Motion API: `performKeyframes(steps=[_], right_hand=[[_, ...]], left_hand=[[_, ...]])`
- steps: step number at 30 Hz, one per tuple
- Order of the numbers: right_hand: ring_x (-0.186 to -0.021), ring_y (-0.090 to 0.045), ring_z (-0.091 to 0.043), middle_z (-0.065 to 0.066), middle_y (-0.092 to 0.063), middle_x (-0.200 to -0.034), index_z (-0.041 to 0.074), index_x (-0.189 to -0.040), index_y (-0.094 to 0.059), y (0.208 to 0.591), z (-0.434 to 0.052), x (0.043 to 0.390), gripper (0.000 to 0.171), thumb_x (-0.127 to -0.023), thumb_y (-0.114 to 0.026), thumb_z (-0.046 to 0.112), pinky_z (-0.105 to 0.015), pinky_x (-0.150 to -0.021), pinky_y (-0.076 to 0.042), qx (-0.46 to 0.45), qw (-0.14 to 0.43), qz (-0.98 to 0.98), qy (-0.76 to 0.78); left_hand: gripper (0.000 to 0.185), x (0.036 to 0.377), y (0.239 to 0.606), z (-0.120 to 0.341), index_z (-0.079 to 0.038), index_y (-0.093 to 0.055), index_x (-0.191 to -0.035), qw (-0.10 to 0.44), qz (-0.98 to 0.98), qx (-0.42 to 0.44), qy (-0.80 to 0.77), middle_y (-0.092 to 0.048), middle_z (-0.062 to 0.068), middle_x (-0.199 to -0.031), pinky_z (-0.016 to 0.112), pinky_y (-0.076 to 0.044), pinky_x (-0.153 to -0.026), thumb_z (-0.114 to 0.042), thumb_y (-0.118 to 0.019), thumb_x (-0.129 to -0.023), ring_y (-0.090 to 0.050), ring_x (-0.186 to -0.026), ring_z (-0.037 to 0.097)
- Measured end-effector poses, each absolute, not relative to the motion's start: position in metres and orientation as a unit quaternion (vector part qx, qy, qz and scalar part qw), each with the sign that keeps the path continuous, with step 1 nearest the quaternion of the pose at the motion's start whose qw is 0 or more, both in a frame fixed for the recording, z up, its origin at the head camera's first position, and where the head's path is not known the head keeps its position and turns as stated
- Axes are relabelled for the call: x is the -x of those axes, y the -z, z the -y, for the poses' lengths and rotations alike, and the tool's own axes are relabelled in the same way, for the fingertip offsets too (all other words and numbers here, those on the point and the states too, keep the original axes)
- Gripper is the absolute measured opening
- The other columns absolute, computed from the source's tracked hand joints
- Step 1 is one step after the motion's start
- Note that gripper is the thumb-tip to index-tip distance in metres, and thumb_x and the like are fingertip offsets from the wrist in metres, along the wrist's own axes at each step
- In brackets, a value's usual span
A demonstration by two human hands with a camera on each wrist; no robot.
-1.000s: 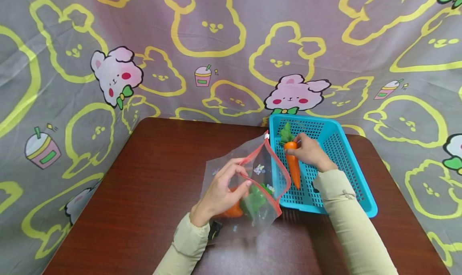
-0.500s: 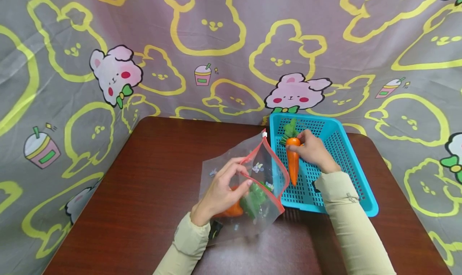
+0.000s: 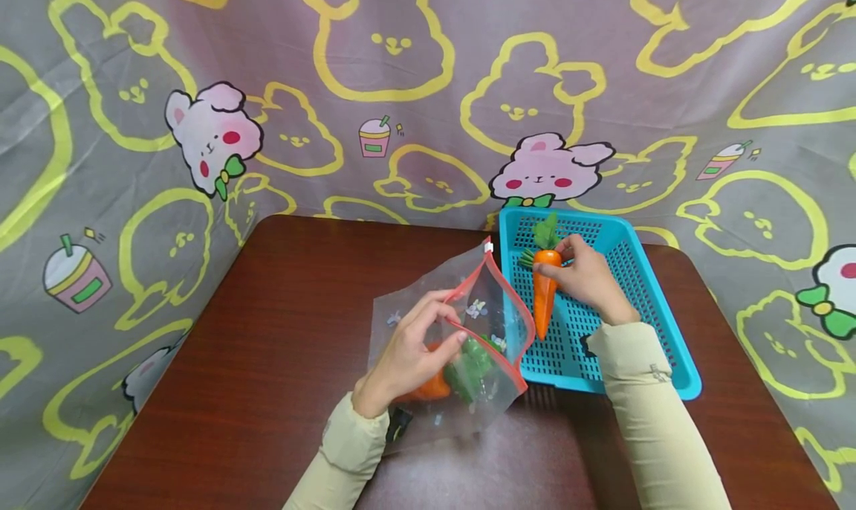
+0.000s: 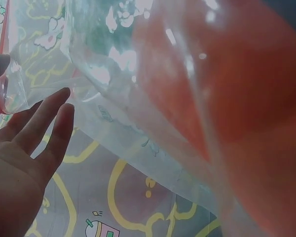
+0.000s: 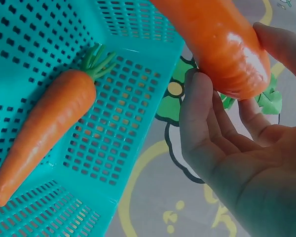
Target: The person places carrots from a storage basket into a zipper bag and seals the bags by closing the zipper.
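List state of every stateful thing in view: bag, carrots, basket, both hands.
zip bag: mouth open, held up off the table, carrot inside
left hand: pinches the bag's red rim
right hand: grips a carrot
held carrot: lifted, tip down, over the basket
basket: upright, one carrot lying inside
second carrot: lying flat, untouched

Both hands (image 3: 408, 350) curled, gripping.

Bright, even light — wrist views blurred
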State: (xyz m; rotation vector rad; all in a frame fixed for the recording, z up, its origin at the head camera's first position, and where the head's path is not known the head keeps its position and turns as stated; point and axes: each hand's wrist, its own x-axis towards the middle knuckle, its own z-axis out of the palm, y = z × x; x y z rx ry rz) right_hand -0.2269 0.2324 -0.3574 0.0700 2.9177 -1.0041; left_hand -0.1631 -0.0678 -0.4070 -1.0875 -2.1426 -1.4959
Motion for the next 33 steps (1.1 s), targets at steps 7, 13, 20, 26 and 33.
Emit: performKeyframes(steps=[7, 13, 20, 26, 33], right_hand=[[-0.077, -0.064, -0.029, -0.027, -0.056, -0.113, -0.001, -0.117, -0.041, 0.355, -0.233, 0.221, 0.057, -0.090, -0.064, 0.043, -0.033, -0.064, -0.058, -0.025, 0.011, -0.944, 0.330], [-0.096, -0.060, -0.038, -0.026, -0.055, -0.118, -0.001, -0.118, -0.043, 0.353, -0.236, 0.217, 0.056, -0.091, -0.062, 0.045, -0.039, -0.070, -0.057, -0.018, -0.012, -0.947, 0.320], [-0.102, -0.059, -0.039, -0.025, -0.058, -0.115, 0.000, -0.118, -0.042, 0.349, -0.237, 0.214, 0.058, -0.091, -0.061, 0.048, -0.045, -0.074, -0.054, -0.021, -0.033, -0.946, 0.322], [-0.101, -0.060, -0.038, -0.024, -0.058, -0.115, -0.001, -0.118, -0.042, 0.348, -0.238, 0.210, 0.061, -0.090, -0.060, 0.050, -0.048, -0.078, -0.053, -0.031, -0.049, -0.941, 0.333], [-0.099, -0.059, -0.036, -0.023, -0.054, -0.117, -0.002, -0.122, -0.041, 0.342, -0.238, 0.203, 0.067, -0.090, -0.059, 0.053, -0.042, -0.077, -0.050, -0.041, -0.066, -0.936, 0.345]], left_hand=[[0.018, 0.163, 0.406, 0.068, -0.010, -0.056, -0.098, 0.158, 0.749, 0.380, 0.519, -0.058, 0.008, -0.125, 0.037, -0.049, -0.098, -0.009, -0.069, -0.086, -0.056, -0.120, 0.023], [0.018, 0.162, 0.405, 0.067, -0.011, -0.056, -0.099, 0.148, 0.755, 0.375, 0.518, -0.057, 0.007, -0.127, 0.038, -0.049, -0.097, -0.010, -0.069, -0.087, -0.056, -0.121, 0.021], [0.019, 0.161, 0.404, 0.068, -0.011, -0.056, -0.100, 0.138, 0.760, 0.371, 0.516, -0.056, 0.007, -0.128, 0.037, -0.050, -0.096, -0.010, -0.069, -0.087, -0.057, -0.116, 0.020], [0.018, 0.160, 0.405, 0.067, -0.011, -0.056, -0.100, 0.135, 0.762, 0.370, 0.514, -0.056, 0.007, -0.129, 0.037, -0.050, -0.095, -0.010, -0.068, -0.087, -0.057, -0.114, 0.020], [0.019, 0.160, 0.406, 0.067, -0.010, -0.055, -0.100, 0.136, 0.757, 0.377, 0.516, -0.056, 0.008, -0.128, 0.037, -0.050, -0.094, -0.009, -0.069, -0.086, -0.057, -0.112, 0.020]])
